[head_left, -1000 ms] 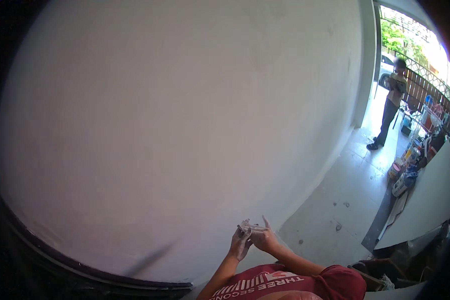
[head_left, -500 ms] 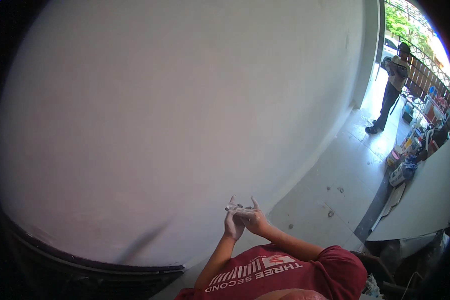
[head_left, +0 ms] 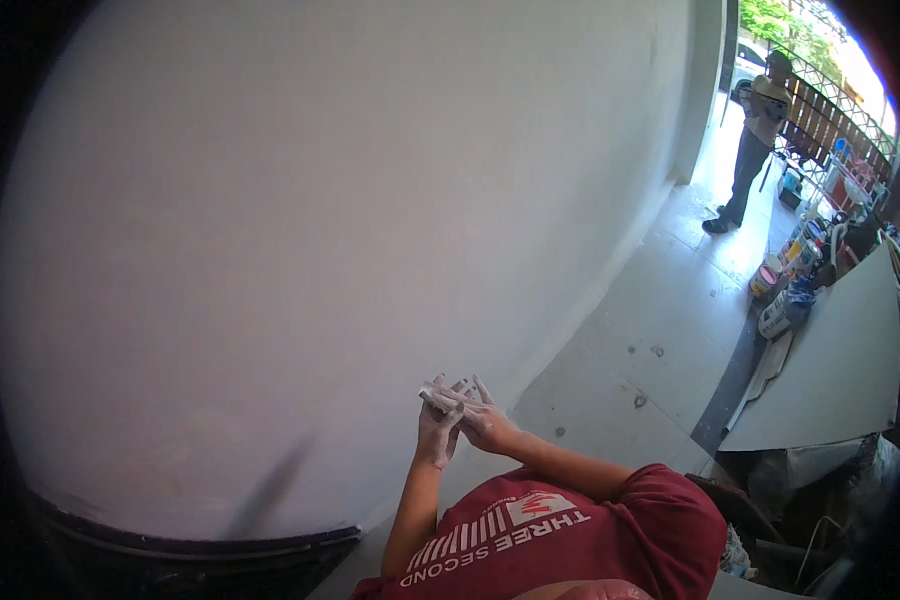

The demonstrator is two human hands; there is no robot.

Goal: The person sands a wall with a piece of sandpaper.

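Observation:
My two hands are together in front of the wall at lower middle, their fingers coated in whitish dust. My left hand [head_left: 436, 432] grips a small, flat, dust-whitened piece [head_left: 436, 397] with its fingers bent round it. From the right, my right hand [head_left: 487, 424] presses against the same piece, and one of its fingers points up. Overlapping fingers hide much of the piece, so its exact kind cannot be made out. Behind the hands rises a broad, pale wall [head_left: 300, 230] with a smooth, plain surface.
Grey floor tiles [head_left: 620, 340] with dark spots run along the wall's foot. A large pale board [head_left: 830, 360] leans at right, beside paint buckets [head_left: 763, 280] and clutter. Another person [head_left: 755, 140] stands by the bright opening. A dark-edged ledge [head_left: 200, 532] lies at lower left.
My hands have moved slightly left and up in the picture, and the fingers have shifted on the piece. The whole background has slid left and upward as the view turned.

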